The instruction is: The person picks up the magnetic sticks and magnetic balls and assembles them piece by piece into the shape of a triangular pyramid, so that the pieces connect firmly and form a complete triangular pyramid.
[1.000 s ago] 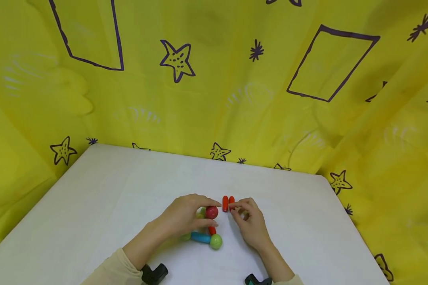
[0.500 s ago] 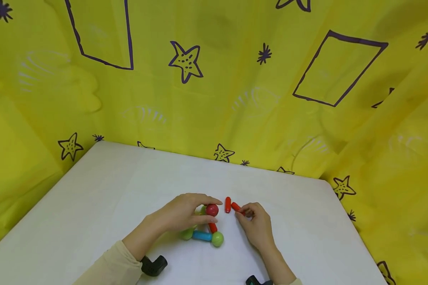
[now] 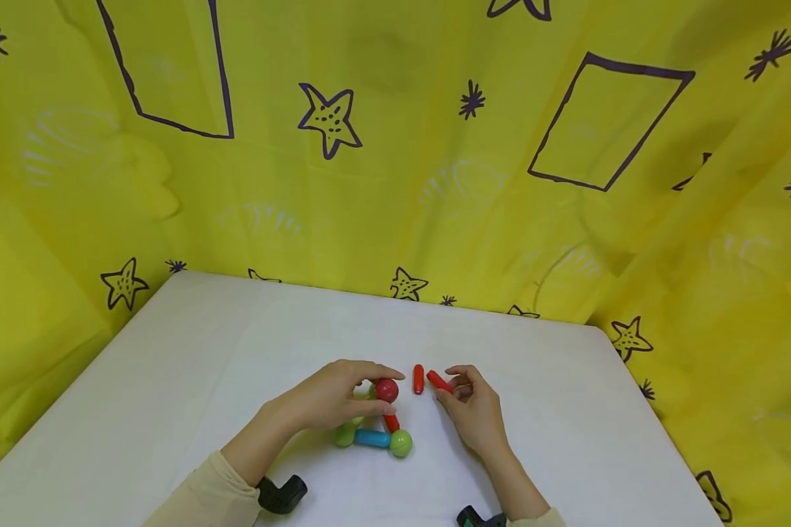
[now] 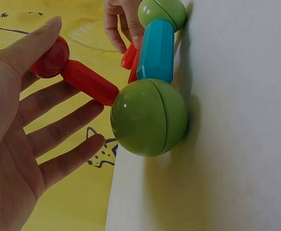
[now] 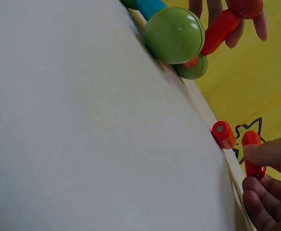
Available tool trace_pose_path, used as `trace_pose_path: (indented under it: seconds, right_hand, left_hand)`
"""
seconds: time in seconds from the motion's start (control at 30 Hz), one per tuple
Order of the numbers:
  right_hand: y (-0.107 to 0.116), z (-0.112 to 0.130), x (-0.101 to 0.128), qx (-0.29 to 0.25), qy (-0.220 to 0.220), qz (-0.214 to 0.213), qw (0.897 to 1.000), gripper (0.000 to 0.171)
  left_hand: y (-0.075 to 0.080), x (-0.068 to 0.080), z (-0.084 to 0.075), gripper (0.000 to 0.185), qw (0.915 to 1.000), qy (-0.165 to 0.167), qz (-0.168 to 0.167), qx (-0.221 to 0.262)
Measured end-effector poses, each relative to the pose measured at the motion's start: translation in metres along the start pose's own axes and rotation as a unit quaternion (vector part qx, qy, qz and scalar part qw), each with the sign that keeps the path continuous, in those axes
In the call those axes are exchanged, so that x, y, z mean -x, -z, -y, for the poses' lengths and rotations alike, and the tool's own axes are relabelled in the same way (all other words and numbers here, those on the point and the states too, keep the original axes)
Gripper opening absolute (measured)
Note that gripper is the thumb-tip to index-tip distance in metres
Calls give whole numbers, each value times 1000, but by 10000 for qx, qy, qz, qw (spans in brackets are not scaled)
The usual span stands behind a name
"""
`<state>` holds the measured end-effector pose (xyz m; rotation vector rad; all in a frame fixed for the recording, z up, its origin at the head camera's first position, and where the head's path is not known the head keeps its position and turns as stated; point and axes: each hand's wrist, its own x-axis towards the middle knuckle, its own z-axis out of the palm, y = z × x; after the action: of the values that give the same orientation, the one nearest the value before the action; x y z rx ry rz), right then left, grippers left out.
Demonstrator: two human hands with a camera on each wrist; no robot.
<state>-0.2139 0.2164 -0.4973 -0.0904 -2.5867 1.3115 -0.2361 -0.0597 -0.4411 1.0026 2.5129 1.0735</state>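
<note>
My left hand [image 3: 326, 399] holds a red ball [image 3: 386, 390] between thumb and fingers. In the left wrist view that ball tops a slanted red rod [image 4: 88, 82], whose lower end meets a green ball [image 4: 149, 118]. A blue rod [image 3: 372, 438] links two green balls at the near side of this toy frame, on the white table. To the right, my right hand [image 3: 476, 410] pinches a second red rod [image 5: 253, 154] by thumb and fingers, tilted. Another loose red rod [image 3: 418, 379] lies on the table just left of it. Part of the frame is hidden behind my left hand.
The white table [image 3: 250, 329] reaches back to a yellow curtain [image 3: 402, 183] with drawn stars and rectangles. Black wrist-worn devices, one at the left wrist [image 3: 283, 495] and one at the right [image 3: 480, 517], show near the bottom edge.
My right hand has taken one of two side-by-side red rods, drawing it slightly right and tilting it away from the other. The left hand stays at the red ball.
</note>
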Motion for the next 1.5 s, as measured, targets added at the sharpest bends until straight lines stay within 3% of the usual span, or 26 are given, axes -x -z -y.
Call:
trace_pose_path:
  seconds: [0.4, 0.63, 1.07, 1.5]
  right_hand:
    - [2, 17, 4, -490, 155, 935, 9943, 29]
    - [5, 24, 6, -738, 189, 1588, 9844, 27]
    - [7, 31, 11, -700, 869, 2439, 9634, 21]
    - [3, 34, 18, -647, 1206, 2822, 9495, 21]
  left_hand:
    - [0, 1, 1, 49, 10000, -87, -23, 6]
    - [2, -2, 0, 49, 9999, -151, -40, 53]
    - [1, -2, 2, 50, 9999, -118, 15, 77]
    - [-1, -3, 3, 47, 9999, -79, -17, 88]
